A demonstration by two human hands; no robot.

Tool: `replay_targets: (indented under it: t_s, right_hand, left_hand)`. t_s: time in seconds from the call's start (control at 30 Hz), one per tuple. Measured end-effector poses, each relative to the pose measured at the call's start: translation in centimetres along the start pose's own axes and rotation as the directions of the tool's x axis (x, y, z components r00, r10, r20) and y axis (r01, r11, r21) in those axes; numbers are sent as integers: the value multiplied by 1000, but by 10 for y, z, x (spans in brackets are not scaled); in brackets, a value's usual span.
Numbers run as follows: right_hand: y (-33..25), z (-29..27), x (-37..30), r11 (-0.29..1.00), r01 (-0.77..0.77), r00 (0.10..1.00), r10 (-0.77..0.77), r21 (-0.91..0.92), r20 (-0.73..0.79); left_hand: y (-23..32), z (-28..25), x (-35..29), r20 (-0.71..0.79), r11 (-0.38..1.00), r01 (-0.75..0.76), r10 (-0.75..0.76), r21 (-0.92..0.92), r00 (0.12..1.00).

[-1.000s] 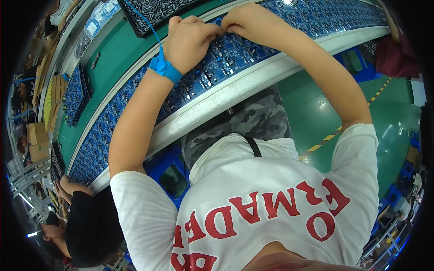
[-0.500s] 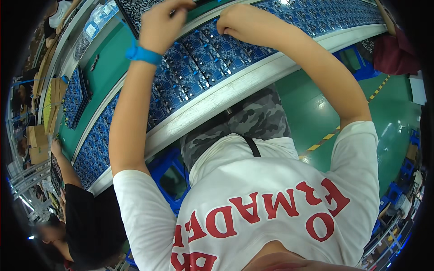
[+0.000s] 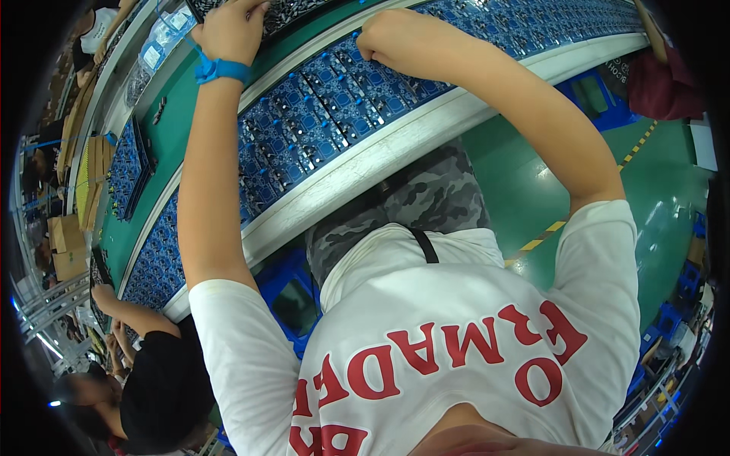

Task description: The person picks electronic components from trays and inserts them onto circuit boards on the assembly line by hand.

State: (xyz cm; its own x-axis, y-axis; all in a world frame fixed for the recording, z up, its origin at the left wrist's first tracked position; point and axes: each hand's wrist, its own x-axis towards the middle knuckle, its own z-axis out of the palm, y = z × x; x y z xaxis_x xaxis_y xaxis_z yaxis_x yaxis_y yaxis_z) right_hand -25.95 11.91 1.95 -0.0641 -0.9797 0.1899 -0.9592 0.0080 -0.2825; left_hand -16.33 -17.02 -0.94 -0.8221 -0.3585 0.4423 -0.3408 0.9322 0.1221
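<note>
My left hand (image 3: 230, 32) is at the near edge of a black tray (image 3: 293, 21) heaped with small dark and silvery parts. Its fingers are bent, partly cut off by the picture's top edge, and what they pinch cannot be made out. A blue wristband (image 3: 222, 71) circles that wrist. To the right, my right hand (image 3: 391, 39) hovers low over a row of blue circuit boards (image 3: 304, 121) on the line. Its fingers are pressed together, their tips pointing down at a board, and anything between them is hidden. Small blue round parts sit on several boards.
A pale metal rail (image 3: 365, 156) runs along the line's near side. Stacked blue boards (image 3: 129, 171) stand on the green surface at left, with a plastic bag (image 3: 163, 45) farther back. A co-worker in black (image 3: 171, 380) reaches in at lower left; another person's maroon garment (image 3: 665, 83) shows at right.
My left hand has moved left and away, from above the boards' far edge to the parts tray. My right hand has shifted slightly left. The co-worker's arm at left has drawn nearer.
</note>
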Motion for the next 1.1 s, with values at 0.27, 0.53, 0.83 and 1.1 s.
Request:
replay_targets:
  t_s: [0.27, 0.53, 0.83, 1.1]
  right_hand:
    - [-3, -4, -4, 996, -85, 996, 85, -7, 22]
    - [3, 3, -3, 996, -28, 1000, 27, -83, -15]
    - [8, 12, 3, 993, -59, 997, 63, -103, 40]
    - [12, 17, -1, 996, -26, 998, 22, -91, -53]
  left_hand:
    - [70, -68, -76, 398, 613, 188, 226, -768, 889]
    - [63, -64, -93, 425, 430, 331, 143, -840, 894]
    - [112, -43, -100, 163, 819, -247, 378, -517, 911]
    - [121, -35, -103, 52, 830, -497, 524, -253, 850]
